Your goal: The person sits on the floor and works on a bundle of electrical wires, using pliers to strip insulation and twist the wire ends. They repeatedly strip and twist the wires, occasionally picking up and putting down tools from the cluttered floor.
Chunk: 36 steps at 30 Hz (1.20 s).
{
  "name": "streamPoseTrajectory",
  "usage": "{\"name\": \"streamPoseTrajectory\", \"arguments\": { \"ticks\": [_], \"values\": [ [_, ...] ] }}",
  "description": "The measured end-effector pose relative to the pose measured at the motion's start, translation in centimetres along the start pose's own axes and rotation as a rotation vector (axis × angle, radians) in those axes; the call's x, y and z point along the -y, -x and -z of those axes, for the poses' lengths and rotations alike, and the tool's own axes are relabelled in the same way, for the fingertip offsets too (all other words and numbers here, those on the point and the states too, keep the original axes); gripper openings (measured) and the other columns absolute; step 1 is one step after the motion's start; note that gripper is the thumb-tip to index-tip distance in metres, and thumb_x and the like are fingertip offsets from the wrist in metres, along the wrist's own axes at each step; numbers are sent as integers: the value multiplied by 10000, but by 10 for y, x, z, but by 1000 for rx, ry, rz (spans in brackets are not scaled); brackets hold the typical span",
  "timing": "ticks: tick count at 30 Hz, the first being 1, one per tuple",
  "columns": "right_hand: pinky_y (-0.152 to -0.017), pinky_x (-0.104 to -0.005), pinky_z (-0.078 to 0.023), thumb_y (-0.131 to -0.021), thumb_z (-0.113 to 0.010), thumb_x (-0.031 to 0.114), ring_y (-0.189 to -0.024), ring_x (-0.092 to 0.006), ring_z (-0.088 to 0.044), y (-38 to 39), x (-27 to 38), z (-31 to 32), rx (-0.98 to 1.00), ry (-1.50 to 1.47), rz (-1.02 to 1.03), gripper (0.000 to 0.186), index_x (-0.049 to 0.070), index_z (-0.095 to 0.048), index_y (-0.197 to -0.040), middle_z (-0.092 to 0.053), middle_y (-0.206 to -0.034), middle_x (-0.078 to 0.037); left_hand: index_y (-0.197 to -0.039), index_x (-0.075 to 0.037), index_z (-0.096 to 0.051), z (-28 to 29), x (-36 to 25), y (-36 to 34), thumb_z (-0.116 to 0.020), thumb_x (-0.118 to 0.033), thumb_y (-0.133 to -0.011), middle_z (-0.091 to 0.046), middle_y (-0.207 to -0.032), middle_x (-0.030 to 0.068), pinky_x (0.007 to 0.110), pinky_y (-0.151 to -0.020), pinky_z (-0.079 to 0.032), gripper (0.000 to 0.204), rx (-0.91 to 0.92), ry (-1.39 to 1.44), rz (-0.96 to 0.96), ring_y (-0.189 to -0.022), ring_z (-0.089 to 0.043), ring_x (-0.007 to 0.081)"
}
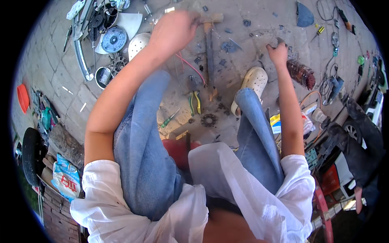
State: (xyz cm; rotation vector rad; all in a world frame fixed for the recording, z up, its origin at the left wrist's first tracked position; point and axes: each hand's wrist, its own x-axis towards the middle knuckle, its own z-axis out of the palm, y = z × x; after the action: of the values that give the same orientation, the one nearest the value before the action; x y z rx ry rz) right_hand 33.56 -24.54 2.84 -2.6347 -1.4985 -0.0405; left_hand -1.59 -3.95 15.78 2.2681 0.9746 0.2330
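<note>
My left hand (175,31) is closed, its back toward me and slightly blurred. Its fingers are hidden beside the head of a hammer (209,56), whose dark handle points back toward me; whether they touch it I cannot tell. Farther right, my right hand (278,53) reaches low over the ground. A small dark piece (280,41) shows at its fingertips, too small to name. Beside that wrist lies a dark reddish ribbed block (300,74). Between my feet are yellow-green-handled pliers (195,103), a green-handled screwdriver (170,118) and a dark toothed ring (208,120).
Left of my feet is a pile of metal parts with a blue-grey round part (114,39) and a white cup (103,77). Dark fragments litter the paving (243,44). A yellow screwdriver (320,30) and cables lie right. A person's dark-clothed legs (356,137) are at right.
</note>
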Motion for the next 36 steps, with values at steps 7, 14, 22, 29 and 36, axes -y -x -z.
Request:
{"name": "streamPoseTrajectory", "arguments": {
  "ticks": [7,14,22,29,36],
  "values": [
    [-745,-476,-506,-781,-719,220,-878,-397,-622,19,102,5,454,-256,208,342,27,-583,-1029,-647,-913,-206,-781,10,-667,-37,29,-34,-548,-181,-813,-646,-773,247,508,-703,-523,227,92,-74,14,-758,-642,423],
    [-756,-489,-508,-758,-723,181,-880,-423,-613,30,101,-7,422,-194,242,333,-8,-567,-984,-635,-913,-226,-801,11,-665,-108,73,-56,-551,-193,-797,-643,-779,261,510,-715,-522,234,106,-30,48,-763,-646,425],
    [-708,-472,-505,-740,-750,208,-825,-422,-626,32,124,13,360,-475,246,361,-46,-545,-896,-643,-818,-244,-851,11,-667,-116,75,-59,-574,-227,-776,-653,-827,270,507,-731,-524,266,123,8,107,-800,-651,422],
    [-690,-434,-509,-784,-747,282,-740,-391,-642,9,155,13,383,-668,41,392,-47,-579,-914,-652,-776,-211,-837,-5,-686,-105,60,-64,-580,-251,-775,-658,-802,253,502,-733,-528,275,73,28,218,-784,-657,412],
    [-713,-425,-512,-775,-744,286,-774,-370,-653,-11,191,7,294,-700,39,319,-13,-664,-855,-672,-803,-201,-780,-29,-697,-99,52,-67,-581,-250,-772,-661,-777,232,493,-708,-530,250,-18,-2,176,-761,-660,396]
  ]
}}
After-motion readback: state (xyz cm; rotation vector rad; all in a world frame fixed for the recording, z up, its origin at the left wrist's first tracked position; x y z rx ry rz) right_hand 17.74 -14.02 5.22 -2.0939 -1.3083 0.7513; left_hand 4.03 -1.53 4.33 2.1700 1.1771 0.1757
